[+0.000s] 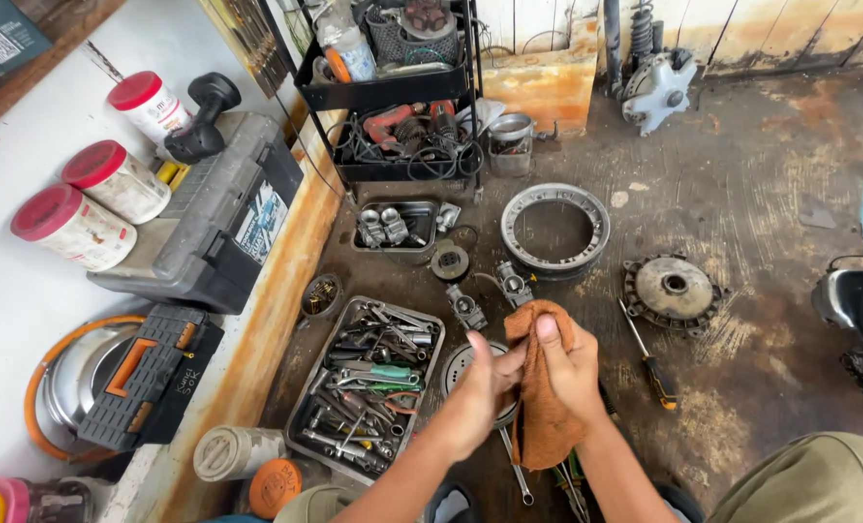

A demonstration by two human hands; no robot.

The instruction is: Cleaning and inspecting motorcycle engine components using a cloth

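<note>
Loosely, both hands' fingers point(546, 332) grip orange rag point(540, 426), hanging lengthwise downward.

A soft, matt orange cloth point(540, 387), slightly napped like a worn rag, hangs in folds between the bare left hand point(478, 397) and right hand point(569, 368). Beside them a dull, scuffed metal tray point(308, 395) holds steel tools with a greasy sheen, and a grey cast-metal ring point(554, 230) and hub point(673, 291) look matt and grimy. The concrete floor point(761, 184) is rough and rust-stained, and the toolbox point(214, 213) is matt grey plastic.
</note>
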